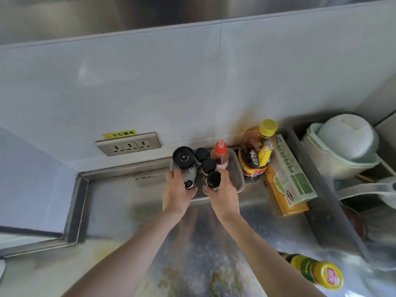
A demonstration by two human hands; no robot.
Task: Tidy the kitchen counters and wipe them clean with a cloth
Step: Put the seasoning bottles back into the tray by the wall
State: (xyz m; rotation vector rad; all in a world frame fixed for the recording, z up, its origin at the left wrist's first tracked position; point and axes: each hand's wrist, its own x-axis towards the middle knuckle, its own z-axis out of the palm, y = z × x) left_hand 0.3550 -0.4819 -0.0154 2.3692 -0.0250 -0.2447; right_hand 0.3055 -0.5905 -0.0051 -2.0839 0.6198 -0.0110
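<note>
A grey perforated basket [236, 174] stands on the steel counter [120, 202] against the back wall. It holds a tall black-capped grinder [183, 158], two black-capped jars [201, 154] and a red-capped sauce bottle [220, 155]. My left hand [176, 192] is closed around a small shaker with a black perforated top [189, 183] at the basket's front left. My right hand [224, 194] grips a dark-capped jar [213, 179] at the basket's front. No cloth is in view.
A large oil bottle with a yellow cap [258, 146] stands right of the basket, beside a green-and-orange box [289, 176]. A sink [321, 202] at right holds a pale green bowl set [345, 144]. A yellow-lidded bottle [315, 272] lies near the front. A wall socket strip [128, 144] sits back left.
</note>
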